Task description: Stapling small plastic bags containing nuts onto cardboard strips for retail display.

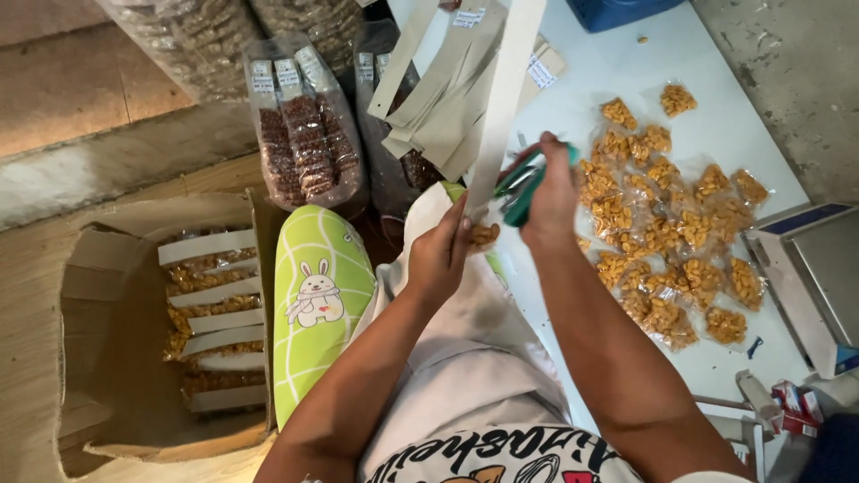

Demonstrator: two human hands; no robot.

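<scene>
Both hands are working over the table edge: the left hand (440, 253) is pinching a small snack packet (484, 234) against the bottom of a long cardboard strip (506, 98), while the right hand (548, 199) is wrapping closed around a green stapler (522, 188) right beside it. Dozens of filled packets (667, 241) are lying spread on the white table (582, 80), a scale (819, 277) is sitting at the right, and an open carton (116, 331) of finished strips is waiting at the left.
</scene>
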